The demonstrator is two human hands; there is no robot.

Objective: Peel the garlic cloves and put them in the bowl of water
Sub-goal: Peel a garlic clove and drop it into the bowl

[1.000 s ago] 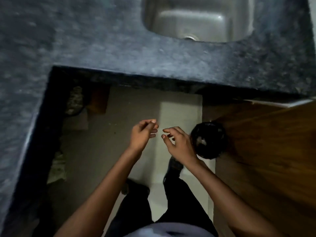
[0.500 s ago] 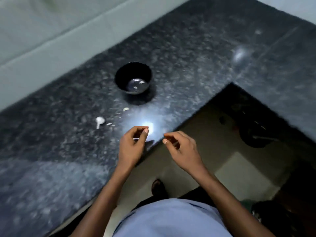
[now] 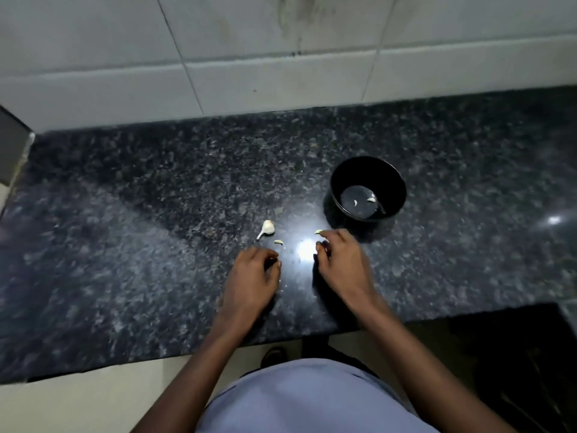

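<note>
Hands low over a dark speckled granite counter [image 3: 125, 245], both with fingers curled under. Left hand [image 3: 253, 276] rests knuckles-up near the front edge; whether anything is pinched beneath its fingertips, I cannot tell. Right hand [image 3: 340, 260] reaches a little further back, its fingertips touching or just beside a small pale garlic piece [image 3: 318, 231] on the stone (contact too blurred to judge, so its hold is also unclear). Black bowl [image 3: 368, 189] stands behind the right hand, well apart from the wall, with shallow water and two pale cloves [image 3: 371, 200] lying in it. Garlic bulb remnant with stem [image 3: 267, 228] sits on the counter behind the left hand; a small scrap [image 3: 278, 242] lies just beside it, nearer the person. Bright light glare on the stone between the hands. White tiled wall [image 3: 281, 57] behind. Pale blue shirt [image 3: 312, 398] at the lower edge.
</note>
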